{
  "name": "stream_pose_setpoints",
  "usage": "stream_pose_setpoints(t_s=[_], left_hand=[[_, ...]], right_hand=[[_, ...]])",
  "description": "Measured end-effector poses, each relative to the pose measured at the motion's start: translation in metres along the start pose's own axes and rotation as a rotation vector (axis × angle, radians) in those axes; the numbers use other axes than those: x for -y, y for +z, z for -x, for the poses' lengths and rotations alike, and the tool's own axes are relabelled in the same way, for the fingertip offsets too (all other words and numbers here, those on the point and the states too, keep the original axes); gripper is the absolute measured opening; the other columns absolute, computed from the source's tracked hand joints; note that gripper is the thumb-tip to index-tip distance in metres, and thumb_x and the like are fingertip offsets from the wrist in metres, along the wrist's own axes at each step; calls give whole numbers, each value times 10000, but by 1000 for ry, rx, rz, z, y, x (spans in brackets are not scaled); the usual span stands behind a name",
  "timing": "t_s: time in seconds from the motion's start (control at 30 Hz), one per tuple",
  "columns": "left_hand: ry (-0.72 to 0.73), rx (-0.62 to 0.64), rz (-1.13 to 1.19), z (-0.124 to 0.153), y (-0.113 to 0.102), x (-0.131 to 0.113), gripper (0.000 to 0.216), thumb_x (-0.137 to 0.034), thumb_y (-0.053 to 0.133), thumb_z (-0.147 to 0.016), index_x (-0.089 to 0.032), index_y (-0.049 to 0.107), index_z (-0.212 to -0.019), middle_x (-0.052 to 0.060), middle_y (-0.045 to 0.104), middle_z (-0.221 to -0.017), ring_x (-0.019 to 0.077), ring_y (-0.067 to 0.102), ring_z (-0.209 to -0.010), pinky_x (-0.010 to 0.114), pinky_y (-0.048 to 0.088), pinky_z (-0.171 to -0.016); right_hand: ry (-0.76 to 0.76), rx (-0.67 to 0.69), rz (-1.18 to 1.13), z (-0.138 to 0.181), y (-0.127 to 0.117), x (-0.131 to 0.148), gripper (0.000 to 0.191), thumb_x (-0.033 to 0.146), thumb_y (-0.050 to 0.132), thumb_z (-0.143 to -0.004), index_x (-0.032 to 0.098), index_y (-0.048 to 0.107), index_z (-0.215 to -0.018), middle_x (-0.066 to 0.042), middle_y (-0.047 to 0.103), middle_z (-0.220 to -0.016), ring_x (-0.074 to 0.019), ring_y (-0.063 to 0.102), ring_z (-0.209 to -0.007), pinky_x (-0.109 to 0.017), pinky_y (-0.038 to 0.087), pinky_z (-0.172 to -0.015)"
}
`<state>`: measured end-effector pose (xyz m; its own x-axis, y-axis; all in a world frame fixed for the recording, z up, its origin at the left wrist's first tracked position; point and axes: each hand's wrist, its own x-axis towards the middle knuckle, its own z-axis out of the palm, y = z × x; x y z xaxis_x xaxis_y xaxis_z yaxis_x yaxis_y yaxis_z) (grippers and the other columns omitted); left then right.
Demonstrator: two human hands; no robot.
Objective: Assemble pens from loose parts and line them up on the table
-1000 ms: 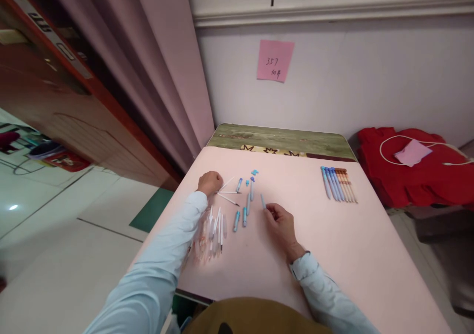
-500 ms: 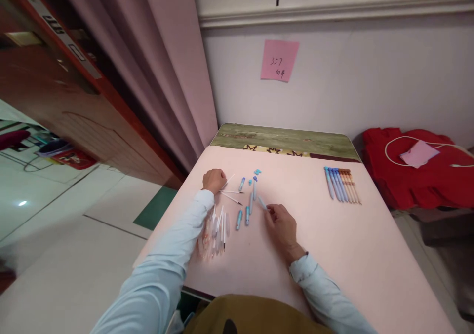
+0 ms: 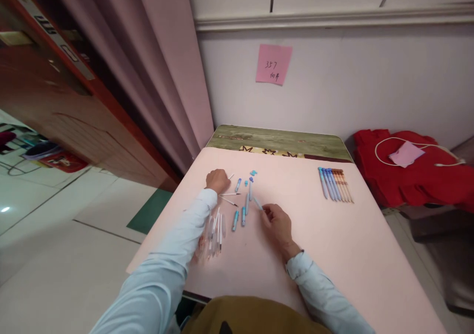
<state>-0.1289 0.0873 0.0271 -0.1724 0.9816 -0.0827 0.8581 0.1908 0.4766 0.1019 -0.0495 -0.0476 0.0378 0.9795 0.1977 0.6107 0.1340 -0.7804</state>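
Note:
My left hand is closed at the left of the table, with the end of a white pen refill showing past its fingers. Two other white refills with dark tips lie just below that hand. In my right hand, thumb and fingers pinch a pale blue pen barrel, its far end pointing up-left. Between the hands lie more translucent blue barrels, several blue patterned grip sections and small blue caps.
A pile of clear barrels and white refills lies by my left forearm. On the right, a row of blue and brown pens lies on the pink tabletop. Beyond the table is a red cloth with a white cable.
My left hand has shifted slightly right, over more of the white refill. My right hand stays nearly in place with the blue barrel. The whole view has turned a little.

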Motion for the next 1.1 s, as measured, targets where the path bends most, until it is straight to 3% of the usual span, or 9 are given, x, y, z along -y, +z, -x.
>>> stream_pose_setpoints(t_s=[0.1, 0.2, 0.3, 0.4, 0.5, 0.83, 1.1], left_hand=[[37, -22, 179, 22, -5, -12, 37, -202, 656, -696, -168, 660, -709, 113, 711, -801, 260, 659, -847, 339, 472, -736], [51, 25, 449, 56, 2, -21, 215, -360, 543, -850, -173, 648, -851, 74, 721, -829, 151, 632, -664, 265, 483, -610], [-108, 184, 1288, 88, 17, -28, 207, -343, 683, -779, -162, 629, -864, 82, 728, -879, 106, 610, -631, 223, 485, -594], [-249, 205, 1601, 105, 28, -33, 244, -244, 761, -722, -153, 654, -922, 65, 727, -871, 105, 641, -689, 203, 505, -627], [-294, 175, 1649, 109, 29, -37, 255, -204, 754, -729, -141, 663, -958, 69, 728, -872, 123, 661, -717, 234, 532, -666], [-163, 19, 1528, 115, 20, -44, 323, -292, 775, -682, -141, 642, -934, 60, 720, -832, 135, 651, -701, 296, 507, -732], [-181, 65, 1478, 122, 21, -47, 352, -320, 788, -654, -146, 645, -925, 55, 719, -809, 135, 640, -667, 293, 492, -691]], right_hand=[[2, -7, -99, -1, 0, -1, 152, 298, 549, -819, 201, 636, -897, -2, 640, -733, -127, 546, -581, -236, 419, -569], [-9, 14, -185, -3, -2, 0, 113, 296, 547, -819, 205, 606, -847, 28, 578, -644, -111, 490, -516, -222, 380, -516], [-17, 41, -269, 0, -3, 6, 97, 299, 549, -825, 207, 580, -835, 47, 532, -615, -98, 446, -488, -215, 350, -494], [-6, 82, -362, 9, -4, 16, 104, 304, 552, -830, 203, 568, -812, 45, 527, -634, -90, 423, -491, -212, 333, -487], [25, 109, -443, 21, -4, 29, 118, 307, 550, -835, 196, 574, -805, 41, 525, -641, -87, 409, -497, -210, 314, -477], [66, 100, -476, 26, -10, 45, 136, 322, 564, -828, 192, 592, -798, 36, 538, -639, -89, 393, -496, -217, 296, -468], [61, 110, -488, 28, -6, 40, 147, 338, 570, -820, 195, 595, -798, 39, 542, -635, -90, 404, -490, -213, 310, -466]])
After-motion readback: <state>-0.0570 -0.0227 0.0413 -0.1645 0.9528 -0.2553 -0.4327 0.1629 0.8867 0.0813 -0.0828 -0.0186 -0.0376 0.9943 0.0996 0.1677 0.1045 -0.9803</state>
